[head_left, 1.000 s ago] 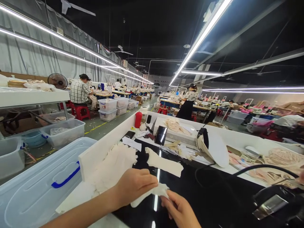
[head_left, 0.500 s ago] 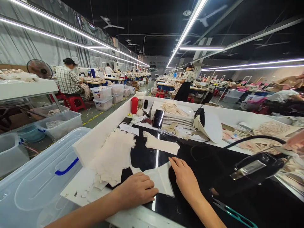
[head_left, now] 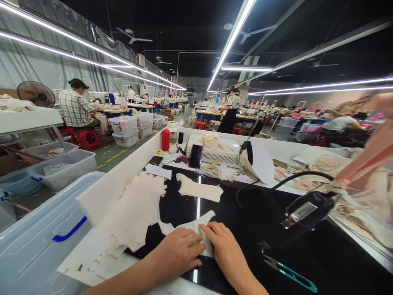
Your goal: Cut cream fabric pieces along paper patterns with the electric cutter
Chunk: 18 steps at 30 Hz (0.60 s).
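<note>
A cut piece of thin cream cloth (head_left: 196,226) lies on the glossy black tabletop, partly covered by both hands. My left hand (head_left: 179,249) rests palm down over its near left part, fingers slightly bent and pointing right. From the right, my right hand (head_left: 226,249) reaches over the same cloth, fingertips touching it beside the left hand. Its fingers look stretched out; what is under them is hidden. Beyond the hands is a separate cream cloth piece (head_left: 199,187). A stack of similar cream pieces (head_left: 133,211) spreads along the left side.
Thread snips (head_left: 291,275) with a teal handle and a black corded tool (head_left: 308,209) are on my right. At the back stand a phone (head_left: 195,155), a red container (head_left: 165,140) and a white visor (head_left: 259,162). A lidded plastic bin (head_left: 46,237) borders the table's left.
My right hand has moved left and nearer, from the cloth's right edge onto it, close to my left hand. The cloth's right part has shifted. The view has turned slightly right.
</note>
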{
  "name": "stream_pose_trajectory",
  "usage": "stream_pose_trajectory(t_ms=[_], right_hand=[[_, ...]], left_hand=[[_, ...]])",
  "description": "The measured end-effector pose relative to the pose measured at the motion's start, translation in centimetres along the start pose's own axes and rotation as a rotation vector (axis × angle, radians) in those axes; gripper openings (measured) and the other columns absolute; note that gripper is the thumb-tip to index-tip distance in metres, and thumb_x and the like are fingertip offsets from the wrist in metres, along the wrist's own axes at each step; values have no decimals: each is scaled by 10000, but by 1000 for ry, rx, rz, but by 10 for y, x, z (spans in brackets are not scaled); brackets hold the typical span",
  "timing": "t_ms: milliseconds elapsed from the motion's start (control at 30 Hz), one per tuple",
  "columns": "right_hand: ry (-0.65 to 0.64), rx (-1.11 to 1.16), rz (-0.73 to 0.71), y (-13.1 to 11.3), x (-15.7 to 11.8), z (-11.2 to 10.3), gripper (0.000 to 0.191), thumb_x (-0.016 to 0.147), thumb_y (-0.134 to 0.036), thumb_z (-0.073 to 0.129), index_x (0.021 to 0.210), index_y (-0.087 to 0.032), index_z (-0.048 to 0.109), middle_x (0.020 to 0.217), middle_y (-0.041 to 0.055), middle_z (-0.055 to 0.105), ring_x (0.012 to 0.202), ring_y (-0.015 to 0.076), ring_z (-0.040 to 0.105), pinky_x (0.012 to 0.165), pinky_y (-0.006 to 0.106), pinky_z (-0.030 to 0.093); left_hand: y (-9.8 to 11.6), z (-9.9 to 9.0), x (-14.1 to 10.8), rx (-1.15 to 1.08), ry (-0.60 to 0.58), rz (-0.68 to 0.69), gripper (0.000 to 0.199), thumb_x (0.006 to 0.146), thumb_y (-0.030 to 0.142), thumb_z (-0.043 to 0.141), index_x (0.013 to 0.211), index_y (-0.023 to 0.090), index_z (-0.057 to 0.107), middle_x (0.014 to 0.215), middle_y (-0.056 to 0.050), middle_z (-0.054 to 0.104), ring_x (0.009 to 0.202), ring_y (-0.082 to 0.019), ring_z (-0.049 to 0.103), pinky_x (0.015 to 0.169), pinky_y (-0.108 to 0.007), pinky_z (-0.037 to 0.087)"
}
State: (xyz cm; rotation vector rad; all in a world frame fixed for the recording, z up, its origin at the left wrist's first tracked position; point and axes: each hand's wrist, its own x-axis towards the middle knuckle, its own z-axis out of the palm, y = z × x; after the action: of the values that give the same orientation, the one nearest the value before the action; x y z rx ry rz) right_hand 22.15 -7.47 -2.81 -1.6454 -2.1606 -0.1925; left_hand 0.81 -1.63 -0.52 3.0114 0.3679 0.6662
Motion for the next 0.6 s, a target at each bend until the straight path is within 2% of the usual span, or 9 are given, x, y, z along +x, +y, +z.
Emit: stream_pose_trajectory(t_ms=[100, 167, 233, 333, 467, 500, 600], right_hand=[[-8, -34, 12, -6, 2, 2, 476, 873, 55, 596, 1212, -268, 686, 1026, 18, 698, 885, 221, 640, 780, 332, 474], [-4, -61, 27, -9, 3, 5, 447, 880, 26, 643, 1215, -269, 670, 1012, 7, 692, 858, 214, 631, 762, 328, 451], [6, -85, 38, -10, 2, 8, 441, 883, -9, 687, 1242, -262, 647, 1008, 8, 687, 851, 215, 624, 752, 331, 432], [25, -117, 43, -11, 2, 13, 407, 868, -32, 722, 1191, -269, 650, 967, 4, 678, 830, 220, 611, 721, 334, 405], [71, -145, 55, -11, 3, 16, 425, 811, 9, 707, 1124, -274, 657, 931, 1, 674, 804, 221, 612, 686, 333, 396], [86, -149, 59, -11, 3, 16, 438, 793, 19, 700, 1119, -270, 658, 927, 4, 676, 798, 224, 616, 677, 333, 399], [137, -148, 62, -11, 4, 15, 422, 766, 17, 688, 1089, -254, 668, 897, 13, 680, 762, 226, 625, 646, 332, 420]], left_hand=[[-3, 10, -5, -33, -8, -45, 351, 920, 259, 800, 1209, 211, 607, 1279, -57, 676, 1156, -254, 652, 1030, -379, 525], [-9, 17, -10, -70, -12, -25, 319, 940, 230, 757, 1221, 228, 606, 1268, -48, 677, 1171, -252, 644, 1042, -373, 526], [-16, 22, -15, -91, 38, 11, 264, 957, 226, 710, 1203, 241, 615, 1253, -44, 680, 1163, -247, 638, 1030, -360, 532], [-22, 19, -18, -87, 112, 87, 204, 976, 238, 647, 1179, 243, 628, 1225, -47, 690, 1128, -231, 637, 1001, -318, 535], [-26, 8, -19, -22, 61, 142, 216, 979, 223, 633, 1193, 251, 638, 1218, -28, 706, 1109, -212, 646, 1074, -310, 492], [-28, 9, -19, 3, 59, 155, 205, 986, 231, 628, 1190, 251, 641, 1205, -25, 712, 1105, -210, 649, 1097, -317, 476], [-38, 21, -24, 61, 162, 245, 154, 1042, 313, 558, 1135, 231, 651, 1132, -40, 729, 1063, -207, 655, 1082, -310, 469]])
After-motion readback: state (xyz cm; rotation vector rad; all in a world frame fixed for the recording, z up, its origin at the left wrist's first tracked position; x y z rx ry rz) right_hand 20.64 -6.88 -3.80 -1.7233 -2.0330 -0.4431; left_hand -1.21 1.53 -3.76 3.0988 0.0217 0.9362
